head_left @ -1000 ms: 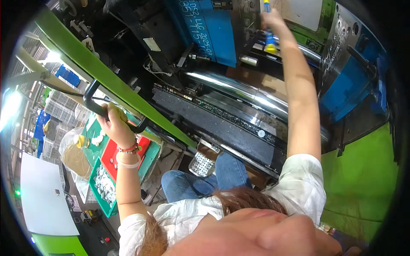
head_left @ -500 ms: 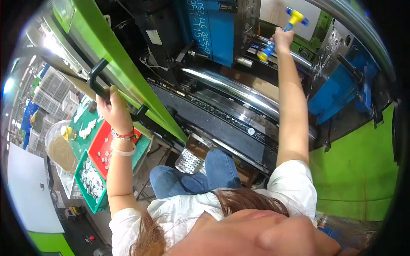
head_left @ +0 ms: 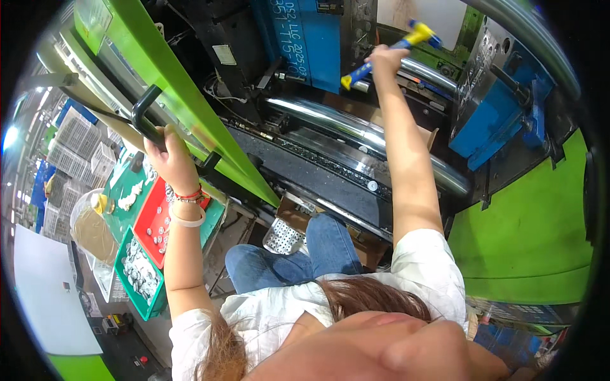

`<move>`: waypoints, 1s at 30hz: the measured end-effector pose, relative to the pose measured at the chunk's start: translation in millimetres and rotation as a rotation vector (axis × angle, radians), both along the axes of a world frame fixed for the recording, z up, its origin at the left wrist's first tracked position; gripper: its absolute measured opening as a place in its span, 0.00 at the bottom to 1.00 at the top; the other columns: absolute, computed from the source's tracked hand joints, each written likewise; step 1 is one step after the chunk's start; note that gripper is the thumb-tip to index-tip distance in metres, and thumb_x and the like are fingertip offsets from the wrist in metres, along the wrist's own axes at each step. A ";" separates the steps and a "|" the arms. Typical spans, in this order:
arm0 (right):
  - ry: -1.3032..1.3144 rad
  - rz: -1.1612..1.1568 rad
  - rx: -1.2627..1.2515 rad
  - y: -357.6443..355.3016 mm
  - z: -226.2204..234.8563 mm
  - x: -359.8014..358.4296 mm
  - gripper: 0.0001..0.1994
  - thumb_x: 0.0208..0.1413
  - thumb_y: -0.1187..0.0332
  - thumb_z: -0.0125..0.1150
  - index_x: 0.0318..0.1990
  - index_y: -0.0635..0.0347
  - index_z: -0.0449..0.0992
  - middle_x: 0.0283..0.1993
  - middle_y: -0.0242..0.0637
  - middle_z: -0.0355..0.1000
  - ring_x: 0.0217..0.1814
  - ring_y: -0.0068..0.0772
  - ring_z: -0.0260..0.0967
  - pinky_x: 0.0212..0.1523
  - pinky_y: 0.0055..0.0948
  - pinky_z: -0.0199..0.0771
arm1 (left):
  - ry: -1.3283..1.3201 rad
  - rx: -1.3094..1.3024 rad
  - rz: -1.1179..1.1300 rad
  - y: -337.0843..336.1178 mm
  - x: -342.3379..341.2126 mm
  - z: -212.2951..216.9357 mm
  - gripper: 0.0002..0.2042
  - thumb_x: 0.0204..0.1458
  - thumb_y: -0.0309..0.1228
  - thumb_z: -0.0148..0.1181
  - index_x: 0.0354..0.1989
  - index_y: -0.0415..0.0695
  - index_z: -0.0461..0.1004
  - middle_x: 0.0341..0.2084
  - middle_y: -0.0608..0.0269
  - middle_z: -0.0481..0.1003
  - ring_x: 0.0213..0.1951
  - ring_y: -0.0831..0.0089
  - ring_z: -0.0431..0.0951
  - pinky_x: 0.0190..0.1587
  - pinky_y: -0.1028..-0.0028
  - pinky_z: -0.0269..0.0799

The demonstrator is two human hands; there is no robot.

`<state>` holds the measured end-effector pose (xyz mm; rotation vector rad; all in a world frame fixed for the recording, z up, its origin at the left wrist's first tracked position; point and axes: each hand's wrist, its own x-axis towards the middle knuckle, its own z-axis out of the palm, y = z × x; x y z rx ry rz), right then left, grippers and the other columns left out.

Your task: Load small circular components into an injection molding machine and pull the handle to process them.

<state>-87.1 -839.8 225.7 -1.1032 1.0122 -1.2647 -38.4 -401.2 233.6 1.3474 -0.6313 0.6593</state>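
Head view: since half a second back your right hand (head_left: 383,57) has pulled the blue-and-yellow tool (head_left: 387,49) slightly lower, toward the blue mould block (head_left: 305,38); fingers wrapped shut around its shaft. Your left hand (head_left: 168,155) stays on the black door handle (head_left: 145,117) of the green sliding door (head_left: 184,95), fingers curled closed over it. Below: one red tray (head_left: 152,213) with scattered small white parts, one green tray (head_left: 136,279) full of them. Two chrome tie bars (head_left: 356,130).

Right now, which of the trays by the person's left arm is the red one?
The red tray lies just below the left hand, holding a few scattered small pieces. The green tray nearer the elbow is piled with many pieces.
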 end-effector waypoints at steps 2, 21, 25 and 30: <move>0.340 0.356 -0.209 23.9 -16.7 4.5 0.20 0.50 0.71 0.54 0.49 0.65 0.58 0.26 0.43 0.72 0.19 0.38 0.73 0.19 0.34 0.75 | 0.020 -0.012 -0.018 -1.1 -5.3 0.9 0.03 0.57 0.25 0.49 0.32 0.43 0.62 0.16 0.71 0.62 0.16 0.85 0.59 0.18 0.83 0.55; -0.067 0.099 -0.078 17.5 -4.7 0.3 0.15 0.51 0.74 0.54 0.42 0.65 0.54 0.24 0.42 0.64 0.15 0.36 0.65 0.16 0.33 0.70 | 0.029 -0.042 -0.008 -1.7 -3.6 2.1 0.04 0.57 0.25 0.50 0.33 0.43 0.62 0.16 0.71 0.61 0.16 0.84 0.60 0.18 0.83 0.56; 0.123 0.514 -0.286 19.3 0.6 -15.8 0.12 0.48 0.73 0.56 0.39 0.64 0.62 0.23 0.33 0.64 0.16 0.27 0.63 0.15 0.29 0.65 | 0.023 -0.047 -0.028 1.4 -1.1 -0.1 0.02 0.56 0.25 0.51 0.34 0.42 0.65 0.18 0.74 0.62 0.18 0.86 0.60 0.20 0.84 0.54; -0.293 -0.095 -0.039 -12.3 15.1 -3.6 0.14 0.53 0.76 0.50 0.42 0.65 0.53 0.27 0.49 0.68 0.16 0.40 0.69 0.16 0.33 0.73 | 0.022 -0.048 -0.013 -0.3 -2.3 0.9 0.02 0.56 0.25 0.51 0.33 0.42 0.65 0.18 0.74 0.62 0.18 0.86 0.60 0.20 0.83 0.55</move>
